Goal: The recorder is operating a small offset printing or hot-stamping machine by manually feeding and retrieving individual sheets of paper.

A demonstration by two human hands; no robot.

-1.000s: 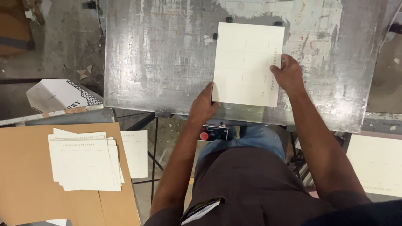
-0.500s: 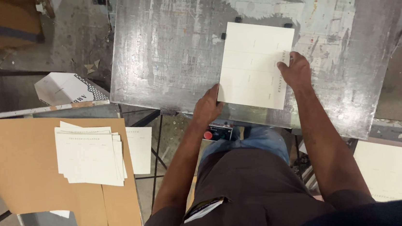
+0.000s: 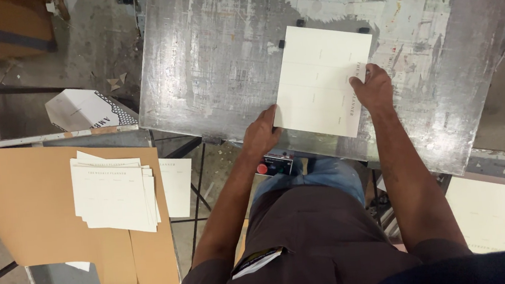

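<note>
Cream sheet [image 3: 320, 78] on scuffed silver-grey metal table [image 3: 208, 54].

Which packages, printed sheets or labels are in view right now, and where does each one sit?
Cream printed sheet: on the metal table, left hand and right hand on its edges.
Stack of cream sheets: left, on brown cardboard.
White carton: on the floor, black patterned side.
Brown box: top-left corner.
</note>
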